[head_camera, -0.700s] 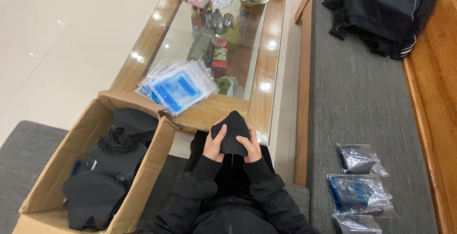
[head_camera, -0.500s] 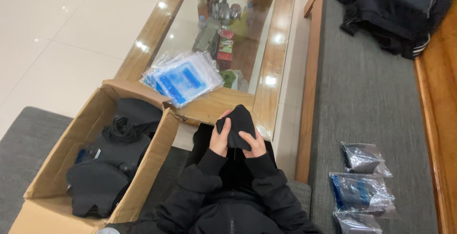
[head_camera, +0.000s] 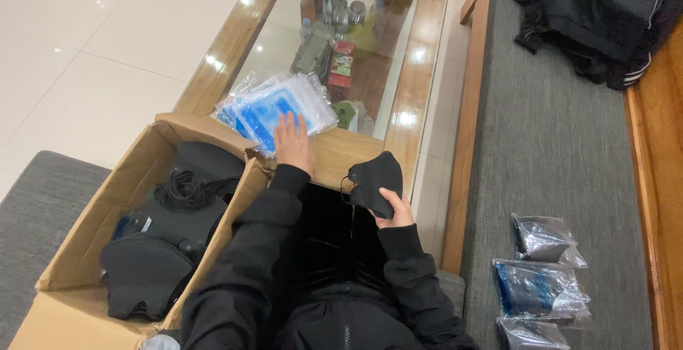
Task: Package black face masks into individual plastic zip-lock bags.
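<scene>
Closest to the camera, the person's dark sleeves run forward over the lap. The right hand (head_camera: pixel 393 208) is closed around the lower edge of a black face mask (head_camera: pixel 373 179), thumb over the fabric, holding it up above the lap so it hangs free. To the right, three filled clear bags (head_camera: pixel 539 287) lie in a row on the grey cushion (head_camera: pixel 562 151), apparently set aside as finished. To the left, an open cardboard box (head_camera: pixel 85 250) sits on the floor, packed with more black masks (head_camera: pixel 153 250), too bunched to count. Its flaps fold outward, which keeps the contents within reach. Further out, the left hand (head_camera: pixel 293 144) lies flat, fingers spread, on a loose stack of empty clear bags with blue panels (head_camera: pixel 274 108); it grips nothing and seems to be pinning or separating the top one. The stack rests at the near end of the glass-topped desk (head_camera: pixel 420 72). A heap of dark clothing (head_camera: pixel 597 16) lies farthest back.
</scene>
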